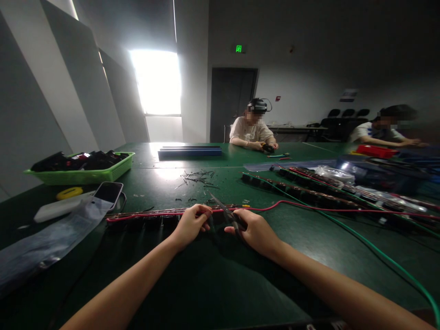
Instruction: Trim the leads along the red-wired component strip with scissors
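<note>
Just red wire between left fingers

Scissors handles hidden inside the right hand; green wire cut off bottom right.

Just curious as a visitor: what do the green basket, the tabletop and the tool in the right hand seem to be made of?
Basket: probably moulded plastic, bright green, with slotted walls. Tabletop: dark green, smooth and slightly glossy, since window light reflects off it; possibly laminate or a mat. Tool in the right hand: looks like scissors, with thin grey blades catching light, likely metal.
</note>
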The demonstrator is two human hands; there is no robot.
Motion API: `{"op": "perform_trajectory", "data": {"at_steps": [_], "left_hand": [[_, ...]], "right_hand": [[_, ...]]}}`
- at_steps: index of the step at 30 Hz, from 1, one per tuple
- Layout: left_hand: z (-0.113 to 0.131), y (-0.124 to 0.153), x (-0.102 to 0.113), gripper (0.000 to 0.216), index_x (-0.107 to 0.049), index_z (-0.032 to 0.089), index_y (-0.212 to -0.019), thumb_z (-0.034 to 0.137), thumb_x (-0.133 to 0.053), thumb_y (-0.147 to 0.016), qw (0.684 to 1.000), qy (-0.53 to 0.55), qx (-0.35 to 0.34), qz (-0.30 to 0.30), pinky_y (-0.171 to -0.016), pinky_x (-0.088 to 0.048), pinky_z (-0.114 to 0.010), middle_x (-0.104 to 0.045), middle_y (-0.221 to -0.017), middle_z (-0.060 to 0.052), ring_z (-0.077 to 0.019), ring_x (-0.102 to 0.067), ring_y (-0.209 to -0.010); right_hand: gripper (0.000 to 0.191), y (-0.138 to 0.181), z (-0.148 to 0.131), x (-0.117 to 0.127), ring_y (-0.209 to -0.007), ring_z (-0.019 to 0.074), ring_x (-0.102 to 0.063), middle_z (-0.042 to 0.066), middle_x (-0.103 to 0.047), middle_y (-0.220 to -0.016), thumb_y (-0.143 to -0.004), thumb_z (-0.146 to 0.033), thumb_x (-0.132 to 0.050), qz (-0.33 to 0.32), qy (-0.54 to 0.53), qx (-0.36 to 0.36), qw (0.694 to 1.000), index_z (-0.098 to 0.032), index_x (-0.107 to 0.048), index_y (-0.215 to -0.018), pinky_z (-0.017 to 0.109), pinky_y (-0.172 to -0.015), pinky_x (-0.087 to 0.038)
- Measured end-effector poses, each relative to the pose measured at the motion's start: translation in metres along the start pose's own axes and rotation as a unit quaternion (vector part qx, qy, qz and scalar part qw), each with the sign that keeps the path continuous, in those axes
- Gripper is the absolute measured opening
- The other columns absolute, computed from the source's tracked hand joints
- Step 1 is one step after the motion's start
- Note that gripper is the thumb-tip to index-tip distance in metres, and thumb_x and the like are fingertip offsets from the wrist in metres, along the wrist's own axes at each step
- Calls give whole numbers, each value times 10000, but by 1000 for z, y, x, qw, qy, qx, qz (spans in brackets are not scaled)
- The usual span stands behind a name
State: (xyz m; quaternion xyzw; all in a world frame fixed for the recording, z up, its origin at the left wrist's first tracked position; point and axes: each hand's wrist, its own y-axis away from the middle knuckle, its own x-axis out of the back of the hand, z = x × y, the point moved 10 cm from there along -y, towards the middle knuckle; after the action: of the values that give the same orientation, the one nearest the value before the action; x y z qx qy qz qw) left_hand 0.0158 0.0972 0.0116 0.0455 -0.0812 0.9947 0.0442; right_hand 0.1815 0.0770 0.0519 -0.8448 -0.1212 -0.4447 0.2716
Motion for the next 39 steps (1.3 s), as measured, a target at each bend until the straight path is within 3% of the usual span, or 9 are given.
{"op": "perform_trajectory", "data": {"at_steps": [11, 21, 39], "left_hand": [[1, -1, 0, 231, -622, 129, -853, 350, -635, -787, 1000, 7, -14, 4, -465, -459, -196, -647, -786, -29, -74, -560, -492], [1, 0, -1, 169, -630, 125, -909, 227, -565, -789, 1000, 1, 3, -6, -453, -431, -184, -602, -635, 13, -95, -584, -501], [1, 0, 1, 121, -623, 130, -855, 202, -565, -778, 1000, 8, -5, 5, -457, -445, -178, -627, -667, -1, -90, -597, -502]], "right_hand": [[449, 2, -4, 6, -820, 209, -609, 79, -655, -990, -816, -564, -596, 8, 23, -4, 1000, -200, -604, -1079, 288, -683, -441], [527, 4, -13, -7, -908, 225, -573, 100, -576, -1053, -766, -589, -629, -25, 121, 20, 992, -183, -556, -1094, 314, -782, -433], [381, 4, -12, -11, -935, 212, -586, 97, -616, -1083, -771, -318, -629, -32, 81, 27, 996, -169, -577, -1118, 313, -832, -445]]}}
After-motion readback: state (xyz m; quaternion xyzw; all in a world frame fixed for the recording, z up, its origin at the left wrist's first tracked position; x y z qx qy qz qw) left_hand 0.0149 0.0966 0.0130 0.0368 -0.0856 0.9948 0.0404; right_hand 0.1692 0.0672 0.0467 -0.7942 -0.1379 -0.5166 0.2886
